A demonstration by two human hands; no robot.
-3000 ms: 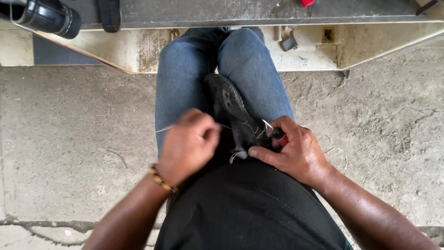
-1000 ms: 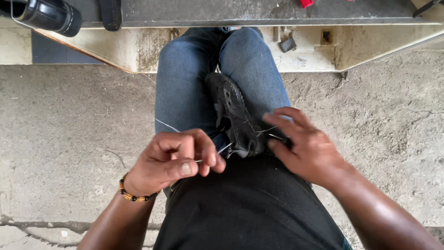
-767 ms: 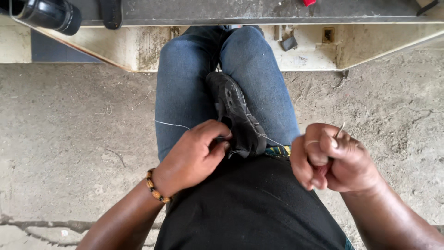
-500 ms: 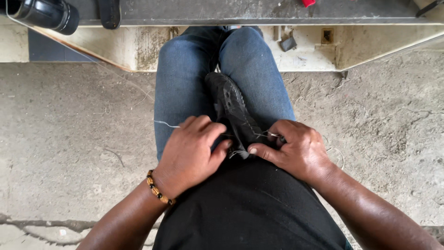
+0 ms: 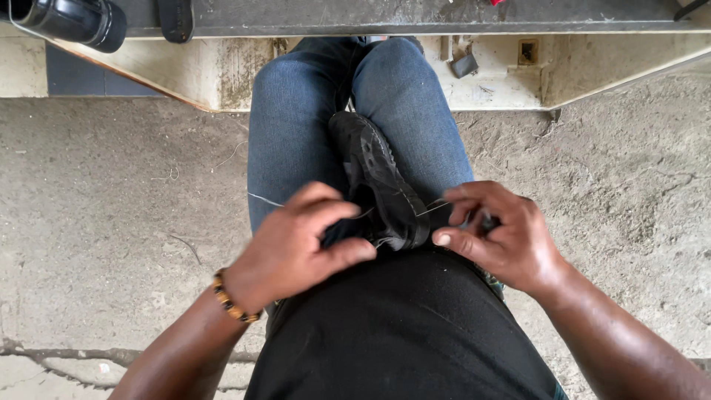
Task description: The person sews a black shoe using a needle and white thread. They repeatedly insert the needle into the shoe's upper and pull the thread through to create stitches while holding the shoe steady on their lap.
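A black shoe point(image 5: 379, 178) lies sole-up between my knees, on my blue jeans point(image 5: 296, 126). My left hand point(image 5: 296, 244) grips the near end of the shoe from the left, with a beaded bracelet point(image 5: 231, 298) on its wrist. A thin pale thread point(image 5: 429, 209) runs from the shoe's edge to my right hand point(image 5: 500, 237), which pinches it together with a small tool that is mostly hidden by the fingers. Another stretch of thread point(image 5: 264, 198) crosses my left thigh.
Rough concrete floor point(image 5: 111, 215) spreads on both sides of my legs. A dark metal bench edge point(image 5: 370, 18) runs along the top, over a pale stained base point(image 5: 222, 70). A black cylinder point(image 5: 74, 18) lies at the top left.
Over the last second my right hand pulled the thread out to the right, then came back to the shoe's edge. My left hand stays clamped on the shoe.
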